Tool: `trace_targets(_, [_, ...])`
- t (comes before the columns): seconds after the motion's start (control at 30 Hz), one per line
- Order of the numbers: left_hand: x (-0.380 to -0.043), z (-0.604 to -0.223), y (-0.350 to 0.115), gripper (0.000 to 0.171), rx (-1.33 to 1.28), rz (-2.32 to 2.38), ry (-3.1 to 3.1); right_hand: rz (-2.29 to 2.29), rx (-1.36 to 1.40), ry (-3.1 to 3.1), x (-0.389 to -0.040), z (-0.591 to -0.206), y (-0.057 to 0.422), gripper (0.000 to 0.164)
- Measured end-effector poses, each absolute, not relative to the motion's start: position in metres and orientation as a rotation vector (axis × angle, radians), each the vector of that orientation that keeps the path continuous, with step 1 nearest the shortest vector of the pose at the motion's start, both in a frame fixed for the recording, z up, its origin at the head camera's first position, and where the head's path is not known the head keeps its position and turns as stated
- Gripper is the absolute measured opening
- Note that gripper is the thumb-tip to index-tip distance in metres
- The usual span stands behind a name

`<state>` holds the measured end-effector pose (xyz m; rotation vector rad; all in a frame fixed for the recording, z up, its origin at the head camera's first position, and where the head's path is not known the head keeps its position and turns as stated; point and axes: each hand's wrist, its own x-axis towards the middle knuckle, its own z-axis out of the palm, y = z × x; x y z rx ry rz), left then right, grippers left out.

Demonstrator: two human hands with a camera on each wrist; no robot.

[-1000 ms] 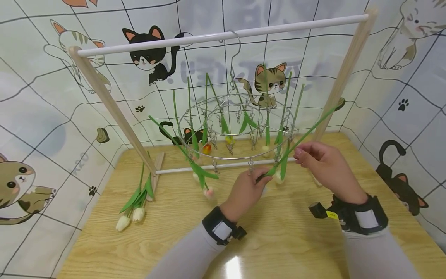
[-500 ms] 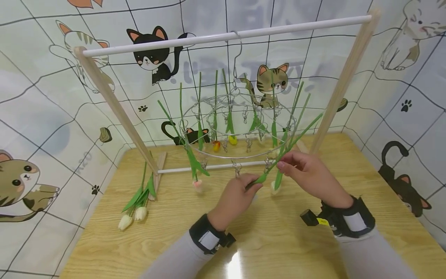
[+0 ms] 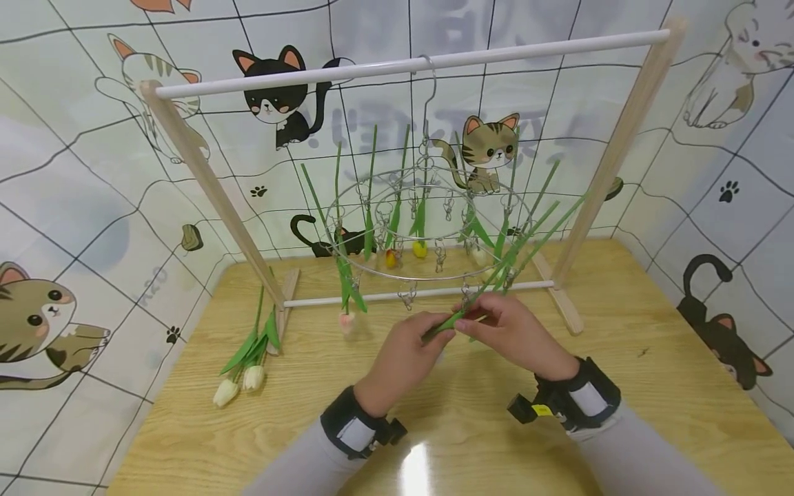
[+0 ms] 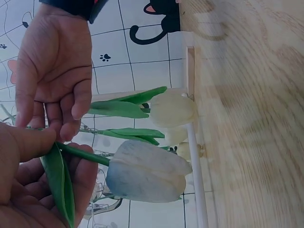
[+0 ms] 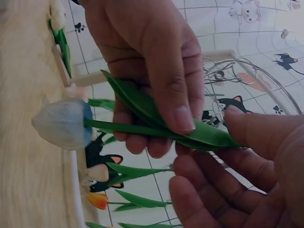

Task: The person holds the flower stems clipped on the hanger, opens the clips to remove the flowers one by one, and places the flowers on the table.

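A pale tulip with a bluish base (image 4: 147, 171) points flower-down, and in the head view my left hand (image 3: 406, 355) pinches its green stem and leaves between thumb and fingers. My right hand (image 3: 511, 334) meets it from the other side, fingertips and thumb on the stem and leaf just above the left hand. In the right wrist view the flower (image 5: 61, 123) hangs free of both hands. Right behind the hands is a round wire hanger (image 3: 428, 279) with small metal clips. Several tulips hang upside down from it, among them a yellow one (image 3: 420, 249) and a pink one (image 3: 347, 322).
A wooden stand with a white top rod (image 3: 527, 53) carries the hanger by its hook. White tulips (image 3: 253, 377) lie on the wooden table (image 3: 496, 448) by its left foot. Cat-patterned sheeting (image 3: 384, 27) encloses the back and sides.
My right hand has moved left and down along the stem to beside my left hand. The left hand has shifted slightly left with the tulip. The hanger has turned, shifting its hanging tulips.
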<state>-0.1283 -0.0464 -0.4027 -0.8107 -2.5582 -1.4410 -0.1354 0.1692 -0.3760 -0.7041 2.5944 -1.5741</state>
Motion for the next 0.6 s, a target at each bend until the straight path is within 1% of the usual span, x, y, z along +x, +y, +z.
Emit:
trace_targets(0.2, [-0.128, -0.401, -0.051, 0.036, -0.818, -1.464, -2.530, -1.667, -0.630, 2.579, -0.135, -0.382, 0.164, 0.013])
trace_targets(0.43, [-0.125, -0.400, -0.049, 0.039, -0.871, -1.353, -2.391, -1.734, -0.634, 2.548, -0.133, -0.383, 0.160, 0.013])
trace_targets(0.6, [-0.122, -0.396, -0.044, 0.039, -0.841, -1.463, -2.300, -1.755, -0.651, 2.549, -0.132, -0.385, 0.157, 0.015])
